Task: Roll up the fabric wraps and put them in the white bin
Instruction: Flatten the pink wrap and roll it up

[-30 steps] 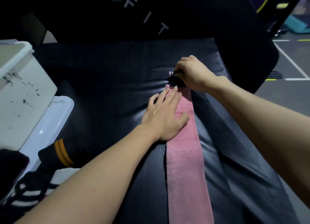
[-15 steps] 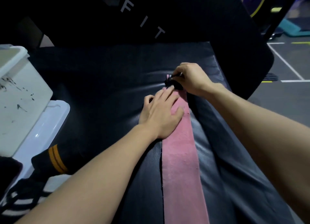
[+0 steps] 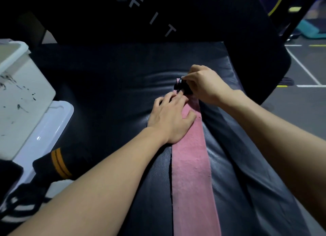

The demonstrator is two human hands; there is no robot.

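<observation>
Our right hand (image 3: 204, 87) is curled round the far end of the pink wrap (image 3: 191, 165), pinching the small dark roll (image 3: 183, 88) that has begun there, where a black tab or fastener seems to sit, though we cannot make it out clearly; our left hand (image 3: 172, 119) lies flat, fingers straight, pressing the wrap down just on the near side of that roll, its fingertips (image 3: 178, 95) almost touching it; so both hands meet at the wrap's far end, the right one on the roll itself and the left one steadying the strip. From the roll the wrap runs straight back toward us along the black padded bench (image 3: 123, 98), its long axis pointing from our hands to our body, nearly all of it flat and unrolled; the rolling, we judge, has to travel toward us along that line, with the left hand giving way as the roll grows. To the left of the wrap, well apart, stands the white bin (image 3: 23, 98) at the bench's edge, nearer our left arm; near it, closer to us, lie a black wrap with orange stripes (image 3: 58, 163) and a black-and-white striped one (image 3: 19, 205), not yet rolled as far as we can tell.
</observation>
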